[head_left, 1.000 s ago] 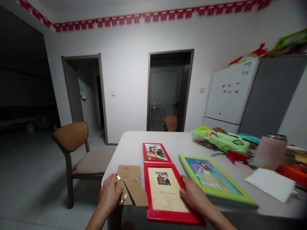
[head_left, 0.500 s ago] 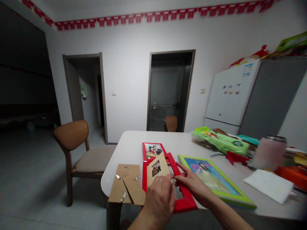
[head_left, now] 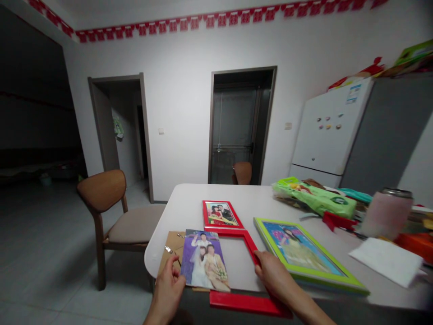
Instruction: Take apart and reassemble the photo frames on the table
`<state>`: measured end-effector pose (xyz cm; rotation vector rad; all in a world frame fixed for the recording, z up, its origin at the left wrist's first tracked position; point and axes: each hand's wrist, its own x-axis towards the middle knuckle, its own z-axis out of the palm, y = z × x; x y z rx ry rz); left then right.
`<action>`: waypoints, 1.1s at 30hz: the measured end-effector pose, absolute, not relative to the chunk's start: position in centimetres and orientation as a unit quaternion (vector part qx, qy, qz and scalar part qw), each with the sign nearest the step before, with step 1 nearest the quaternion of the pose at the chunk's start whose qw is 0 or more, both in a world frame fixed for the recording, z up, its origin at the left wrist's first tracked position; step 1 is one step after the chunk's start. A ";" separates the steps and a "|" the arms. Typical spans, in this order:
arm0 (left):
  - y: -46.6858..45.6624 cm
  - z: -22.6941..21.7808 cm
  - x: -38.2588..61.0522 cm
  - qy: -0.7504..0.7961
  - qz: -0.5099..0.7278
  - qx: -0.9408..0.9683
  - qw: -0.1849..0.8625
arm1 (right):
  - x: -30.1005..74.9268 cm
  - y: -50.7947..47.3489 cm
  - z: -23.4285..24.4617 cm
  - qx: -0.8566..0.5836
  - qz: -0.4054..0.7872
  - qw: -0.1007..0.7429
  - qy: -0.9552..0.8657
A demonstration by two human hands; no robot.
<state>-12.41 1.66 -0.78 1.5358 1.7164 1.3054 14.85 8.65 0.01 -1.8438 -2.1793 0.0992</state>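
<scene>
A wedding photo [head_left: 205, 266] with a purple background faces up, covering the left side of an empty red picture frame [head_left: 248, 246]. My left hand [head_left: 169, 282] is at the photo's left edge, fingers curled and closed on it. With fingers wrapped round the frame's right side, my right hand [head_left: 275, 275] grips it; the near bar of that frame juts past the table's edge. Partly under the photo and my left hand lies a brown backing board [head_left: 174, 241] with metal clips.
A smaller red framed picture [head_left: 221, 214] lies beyond. To the right are a green framed picture [head_left: 302, 250], a white folded paper [head_left: 387, 262], a pink jar [head_left: 387, 214] and a green packet [head_left: 314, 198]. A wooden chair [head_left: 101, 192] stands left of the white table [head_left: 189, 194].
The tan card with the small picture has gone from above the frame, and the wedding photo now shows there, face up. My left hand has moved left; my right hand shifted down along the frame.
</scene>
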 end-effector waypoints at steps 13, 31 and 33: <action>0.7 0.0 -11.3 0.613 0.384 0.686 0.078 | 9.1 8.2 0.4 -0.579 0.302 0.335 -0.680; 2.7 4.2 -5.3 0.453 0.620 0.613 0.185 | 5.5 5.9 6.7 -0.417 0.584 0.501 -0.483; 2.5 4.6 -4.2 0.434 0.673 0.527 0.283 | 6.3 5.9 5.2 -0.453 0.599 0.486 -0.447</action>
